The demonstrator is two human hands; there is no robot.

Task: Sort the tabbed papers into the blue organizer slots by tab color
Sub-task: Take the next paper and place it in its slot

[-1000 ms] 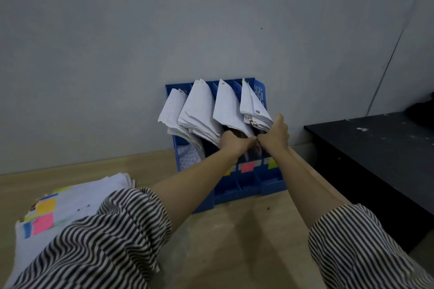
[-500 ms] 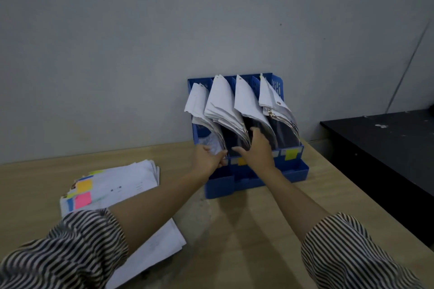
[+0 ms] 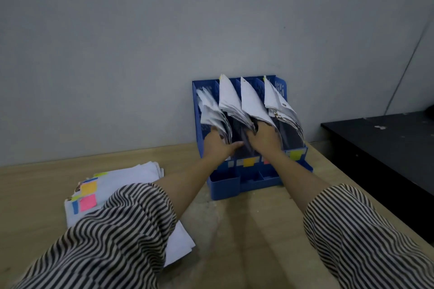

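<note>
Organizer: blue organizer [image 3: 225, 185] stood at the table's [image 3: 246, 241] far edge, against the wall.
Left hand [image 3: 217, 144]: gripped the leftmost slot's papers [image 3: 211, 110].
Right hand [image 3: 265, 137]: fingers buried among the middle sheets [image 3: 252, 103], grip unclear.
Unsorted stack [image 3: 122, 183]: lay near the table's left edge.

No text, brand or number can be read anywhere. The white tabbed papers [image 3: 126, 185] near the wooden surface's left edge and the blue plastic organizer [image 3: 246, 180] at its back edge carry only blank colour labels.

Blue organizer [image 3: 225, 186] upright against wall, 4 slots holding slanted papers [image 3: 229, 98]; tabbed stack [image 3: 122, 185] flat, left.
</note>
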